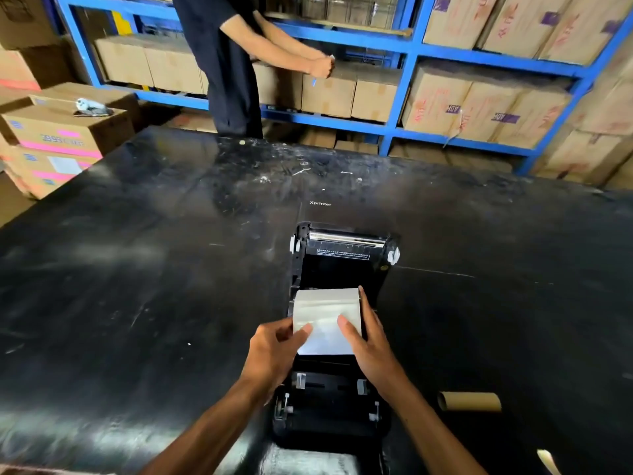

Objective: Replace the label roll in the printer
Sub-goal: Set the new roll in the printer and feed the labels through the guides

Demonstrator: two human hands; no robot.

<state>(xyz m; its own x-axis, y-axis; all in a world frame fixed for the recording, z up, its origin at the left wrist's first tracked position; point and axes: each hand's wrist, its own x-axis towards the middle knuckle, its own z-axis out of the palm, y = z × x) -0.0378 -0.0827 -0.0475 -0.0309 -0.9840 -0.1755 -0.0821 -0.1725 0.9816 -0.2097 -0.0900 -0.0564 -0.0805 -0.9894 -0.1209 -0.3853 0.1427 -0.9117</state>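
Note:
A black label printer (337, 265) stands open on the black table (137, 303), its lid tipped back away from me. A white label roll (327, 305) sits in its bay, with the loose end of the paper pulled toward me. My left hand (274, 351) pinches the left edge of that paper end. My right hand (368, 341) lies along the roll's right side, thumb pressed on the paper. An empty brown cardboard core (469, 401) lies on the table to the right of the printer.
A person in dark clothes (233, 63) stands at the table's far edge, reaching into blue shelving (407, 77) full of cardboard boxes. Stacked boxes (61, 138) sit at the far left. A paper scrap (548, 461) lies near the front right.

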